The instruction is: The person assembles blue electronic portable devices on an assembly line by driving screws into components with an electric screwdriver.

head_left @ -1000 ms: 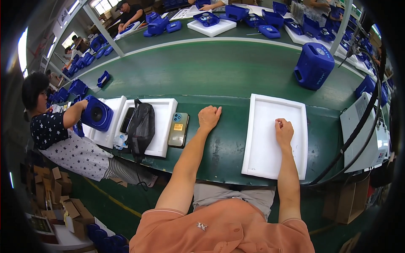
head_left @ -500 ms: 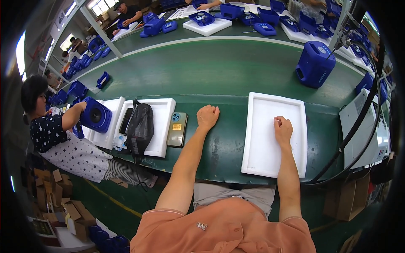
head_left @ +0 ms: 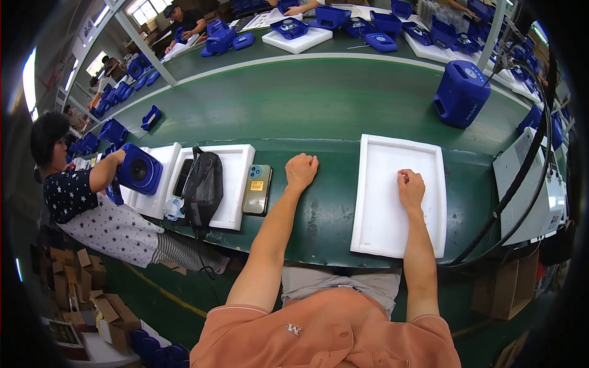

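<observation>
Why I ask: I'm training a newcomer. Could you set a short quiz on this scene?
1. True or false: the person's right grip is over a white foam tray.
2. What device lies on the green tabletop between the black bag and the left grip?
3. What colour is the tall casing beyond that tray: A) red, B) blue, C) yellow?
Key: 1. True. 2. A phone. 3. B.

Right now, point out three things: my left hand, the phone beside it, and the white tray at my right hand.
Left hand [head_left: 300,172]: head view, back of the hand.
Phone [head_left: 256,199]: head view, its back, below the label.
White tray [head_left: 377,199]: head view, bare floor, left part.
</observation>
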Demonstrator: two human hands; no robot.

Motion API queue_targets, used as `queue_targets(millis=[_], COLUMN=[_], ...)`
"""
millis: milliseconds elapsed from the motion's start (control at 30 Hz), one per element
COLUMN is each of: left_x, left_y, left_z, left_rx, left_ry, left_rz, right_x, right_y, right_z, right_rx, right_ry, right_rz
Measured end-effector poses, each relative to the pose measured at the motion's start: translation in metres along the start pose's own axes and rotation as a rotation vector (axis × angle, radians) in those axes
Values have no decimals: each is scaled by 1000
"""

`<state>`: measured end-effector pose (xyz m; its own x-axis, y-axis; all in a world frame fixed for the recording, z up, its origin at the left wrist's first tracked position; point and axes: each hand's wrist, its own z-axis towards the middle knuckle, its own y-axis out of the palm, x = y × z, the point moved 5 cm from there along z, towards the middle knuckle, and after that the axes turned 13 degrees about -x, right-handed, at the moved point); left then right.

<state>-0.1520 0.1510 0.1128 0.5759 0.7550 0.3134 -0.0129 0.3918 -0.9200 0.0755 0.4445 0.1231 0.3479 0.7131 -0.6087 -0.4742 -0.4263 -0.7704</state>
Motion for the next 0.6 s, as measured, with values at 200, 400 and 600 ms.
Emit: queue_targets(millis=[200,400,600], left_x=[2,2,2], left_y=[-2,-1,-1], left_z=[0,0,-1], left_rx=[5,8,-21], left_ry=[-4,-12,-32], left_rz=[-11,-23,-13], right_x=[1,2,-1], right_y=[0,0,-1], right_z=[0,0,0], right_rx=[-8,-4,-24], right_ry=[24,25,41], right_rz=[27,28,37])
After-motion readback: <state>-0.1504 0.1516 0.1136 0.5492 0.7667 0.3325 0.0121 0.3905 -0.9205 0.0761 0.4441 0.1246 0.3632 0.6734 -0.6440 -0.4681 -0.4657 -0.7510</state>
